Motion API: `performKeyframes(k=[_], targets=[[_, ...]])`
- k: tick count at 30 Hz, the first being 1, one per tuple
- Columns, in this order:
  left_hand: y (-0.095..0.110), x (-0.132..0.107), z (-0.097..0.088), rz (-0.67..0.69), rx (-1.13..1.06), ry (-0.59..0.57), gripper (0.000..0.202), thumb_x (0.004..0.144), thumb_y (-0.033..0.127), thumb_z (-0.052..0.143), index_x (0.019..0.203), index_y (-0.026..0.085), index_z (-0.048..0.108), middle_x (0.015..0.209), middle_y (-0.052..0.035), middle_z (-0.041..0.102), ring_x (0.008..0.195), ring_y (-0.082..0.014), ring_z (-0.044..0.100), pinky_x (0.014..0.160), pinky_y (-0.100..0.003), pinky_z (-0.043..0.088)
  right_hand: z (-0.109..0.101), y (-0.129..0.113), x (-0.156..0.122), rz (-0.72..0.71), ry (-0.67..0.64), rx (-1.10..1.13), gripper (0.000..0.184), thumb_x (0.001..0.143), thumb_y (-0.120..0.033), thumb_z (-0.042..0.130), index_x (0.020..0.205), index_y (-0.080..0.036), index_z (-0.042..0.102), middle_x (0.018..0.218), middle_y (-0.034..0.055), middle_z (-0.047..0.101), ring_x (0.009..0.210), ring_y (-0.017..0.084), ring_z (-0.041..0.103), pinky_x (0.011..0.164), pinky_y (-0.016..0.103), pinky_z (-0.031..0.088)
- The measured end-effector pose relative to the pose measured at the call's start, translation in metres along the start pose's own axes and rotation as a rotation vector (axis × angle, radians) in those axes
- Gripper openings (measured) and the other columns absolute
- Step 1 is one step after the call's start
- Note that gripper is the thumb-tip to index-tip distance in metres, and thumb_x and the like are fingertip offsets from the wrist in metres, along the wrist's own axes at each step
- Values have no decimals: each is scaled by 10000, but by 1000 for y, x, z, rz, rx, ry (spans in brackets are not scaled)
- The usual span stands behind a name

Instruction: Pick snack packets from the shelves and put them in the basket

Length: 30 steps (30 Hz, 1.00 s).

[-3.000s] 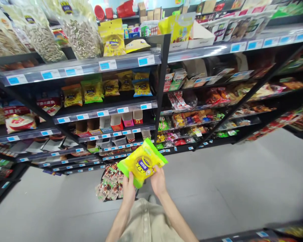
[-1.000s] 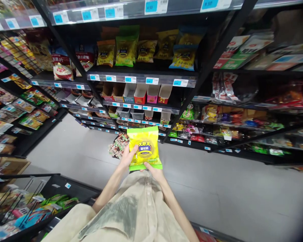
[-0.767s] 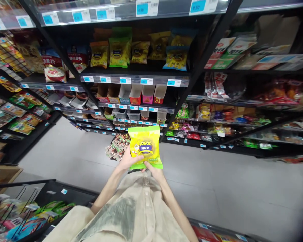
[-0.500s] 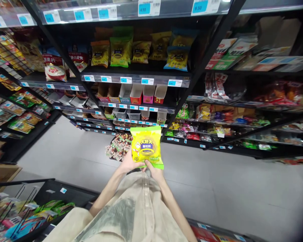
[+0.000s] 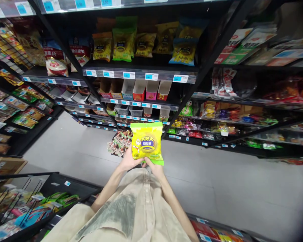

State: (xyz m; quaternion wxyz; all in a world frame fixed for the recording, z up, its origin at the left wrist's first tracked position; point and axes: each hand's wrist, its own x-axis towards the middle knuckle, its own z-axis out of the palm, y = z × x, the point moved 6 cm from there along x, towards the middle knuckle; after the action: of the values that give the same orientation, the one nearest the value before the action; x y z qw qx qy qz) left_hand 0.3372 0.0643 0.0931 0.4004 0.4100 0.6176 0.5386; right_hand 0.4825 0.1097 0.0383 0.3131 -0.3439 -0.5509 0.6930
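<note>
A yellow bag of sunflower seeds (image 5: 146, 143) with bright green top and bottom edges is held up in front of my body, its printed front facing me. My left hand (image 5: 129, 159) grips its lower left corner, with the fingers hidden behind the bag. At the bottom edge, my right hand (image 5: 154, 167) pinches the bag, thumb on the front. Beyond my left hand, a container of small snack packets (image 5: 119, 144) stands low by the shelves, partly covered by the bag.
Shelves hold similar yellow snack bags (image 5: 123, 43) above small open boxes (image 5: 138, 90). More packaged snacks (image 5: 232, 112) fill racks on the right. A black display bin (image 5: 73, 188) stands at lower left. Grey floor (image 5: 204, 181) runs between the racks.
The view has shifted slightly, so the upper shelves sit higher in the picture. Both hands keep hold of the bag, which is almost in the same place.
</note>
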Motion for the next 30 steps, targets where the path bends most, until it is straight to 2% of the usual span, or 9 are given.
performKeyframes(k=[4, 7, 9, 12, 14, 19, 24, 26, 30], targets=[[2, 2, 3, 39, 37, 11, 864, 677, 322, 846, 1430, 167, 452, 1247, -140, 684, 1103, -289, 690, 941, -413, 589, -3, 7, 4, 1, 78, 47, 491, 847, -589, 711, 525, -227, 632, 496, 2, 632, 517, 157, 622, 630, 299, 563], [1, 5, 3, 46, 39, 27, 884, 676, 324, 843, 1445, 169, 435, 1249, -140, 677, 1144, -305, 675, 972, -439, 577, -8, 10, 7, 10, 178, 90, 392, 784, -554, 786, 628, -222, 649, 529, -20, 638, 488, 146, 594, 553, 288, 549], [2, 7, 3, 51, 35, 28, 903, 674, 334, 851, 1454, 172, 427, 1268, -145, 666, 1175, -315, 663, 992, -448, 569, -11, 9, 8, -9, 237, 126, 349, 736, -531, 831, 829, -216, 712, 705, 11, 740, 631, 185, 689, 652, 325, 607], [4, 10, 3, 63, 36, 11, 946, 660, 357, 871, 1469, 174, 416, 1298, -152, 650, 1209, -326, 647, 1032, -465, 547, -13, 6, 10, -21, 249, 151, 512, 707, -538, 845, 1083, -212, 723, 986, 79, 798, 962, 267, 750, 921, 440, 611], [4, 10, 2, 58, 29, -2, 989, 644, 381, 886, 1482, 171, 405, 1319, -156, 637, 1245, -339, 623, 1067, -480, 522, -13, 8, 9, 1, 232, 151, 550, 707, -559, 836, 1115, -207, 728, 1026, 97, 799, 1045, 293, 740, 998, 479, 580], [0, 12, 3, 8, -45, 31, 1105, 618, 470, 913, 1529, 192, 353, 1432, -173, 554, 1332, -361, 551, 1112, -480, 481, -13, 15, 8, -3, 204, 153, 496, 743, -552, 813, 1094, -207, 747, 1023, 95, 803, 1088, 297, 730, 1034, 485, 567], [-2, 19, 8, 26, -1, 90, 1126, 693, 398, 894, 1599, 244, 243, 1557, -164, 425, 1445, -334, 427, 1164, -450, 421, -16, 12, 14, -94, 267, 183, 400, 827, -498, 754, 1102, -208, 747, 1026, 90, 805, 1096, 281, 732, 1025, 479, 579], [-3, 20, 9, 43, 45, 99, 1053, 751, 378, 851, 1606, 269, 246, 1591, -162, 378, 1444, -326, 426, 1123, -443, 460, -16, 6, 15, -113, 297, 161, 386, 842, -486, 742, 1107, -204, 751, 1060, 99, 802, 1094, 284, 734, 1016, 475, 585], [0, 21, 11, 102, 112, 76, 722, 885, 425, 715, 1533, 282, 430, 1650, -135, 286, 1511, -322, 319, 1113, -440, 467, -15, -9, 11, -131, 328, 91, 424, 861, -451, 732, 1193, -187, 730, 1156, 124, 780, 1096, 290, 731, 1021, 466, 579]])
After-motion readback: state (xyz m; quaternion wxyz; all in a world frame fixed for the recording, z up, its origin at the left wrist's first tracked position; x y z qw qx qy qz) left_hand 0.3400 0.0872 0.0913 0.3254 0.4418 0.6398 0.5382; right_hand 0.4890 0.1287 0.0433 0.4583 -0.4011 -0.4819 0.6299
